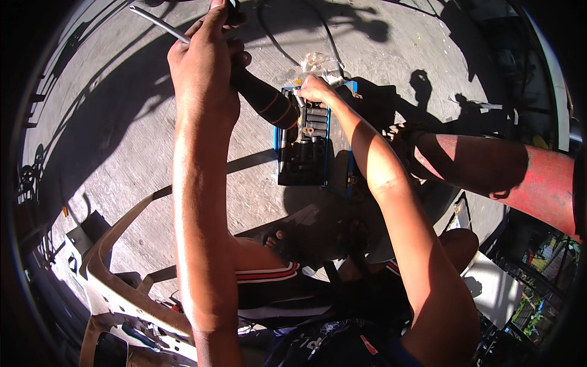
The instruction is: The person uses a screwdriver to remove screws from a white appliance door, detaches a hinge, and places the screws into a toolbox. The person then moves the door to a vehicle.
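At the top, left of centre, my left hand [205, 52] is closed around a silvery metal rod [158, 23], whose free end sticks out to the left. Part of a dark object beyond its fingertips is cut off by the upper edge. My right hand [315, 90] reaches to the far end of a blue metal toolbox [276, 147], fingers pinched on a short silvery metal piece [300, 100]. Dark cylindrical sockets [317, 116] lie in rows inside the box. Between my hands slants a dark tube-like thing [264, 100] with thin orange-brown rings.
A clear crumpled plastic bag [318, 61] lies beyond the toolbox, near a dark hose [328, 33]. At right is a worn red cylinder [501, 165]. A curved pale frame [110, 263] stands at lower left. Hard shadows cross the concrete floor [140, 165].
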Demonstrator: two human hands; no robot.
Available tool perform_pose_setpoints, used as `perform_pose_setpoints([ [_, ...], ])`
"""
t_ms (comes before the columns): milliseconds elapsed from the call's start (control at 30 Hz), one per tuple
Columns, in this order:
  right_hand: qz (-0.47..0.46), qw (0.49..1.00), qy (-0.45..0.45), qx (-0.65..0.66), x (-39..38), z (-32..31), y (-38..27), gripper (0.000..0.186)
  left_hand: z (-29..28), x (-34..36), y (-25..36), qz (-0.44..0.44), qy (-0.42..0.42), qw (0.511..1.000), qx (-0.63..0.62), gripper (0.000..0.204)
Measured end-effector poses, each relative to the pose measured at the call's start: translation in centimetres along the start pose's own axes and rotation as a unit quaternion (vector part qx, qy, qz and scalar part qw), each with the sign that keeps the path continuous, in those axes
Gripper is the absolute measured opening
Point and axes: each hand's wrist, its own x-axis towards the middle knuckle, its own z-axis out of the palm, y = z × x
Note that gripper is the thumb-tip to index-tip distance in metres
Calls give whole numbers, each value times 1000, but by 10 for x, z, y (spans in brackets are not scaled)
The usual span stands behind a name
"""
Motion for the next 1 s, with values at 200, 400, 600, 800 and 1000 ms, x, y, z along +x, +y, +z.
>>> perform_pose_setpoints([
  [200, -96, 991, 46, -86, -4, -2, 26, 20, 7, -7, 8, 33, 7, 999, 17, 52],
  [400, -162, 924, 15, -347, -24, 1, 27, 17, 5, 5, -1, -15, 28, 999, 4, 55],
  [600, -261, 860, 26, -438, -41, -7, 21, 15, 15, -2, 5, 5, 24, 1000, 7, 52],
  [800, -333, 833, 24, -440, -37, -8, 34, 11, 15, -2, 8, -20, 69, 995, -71, 30],
  [1000, -209, 907, -75, -358, -38, -31, 12, 12, 8, -1, 0, 2, 76, 991, -112, 21],
])
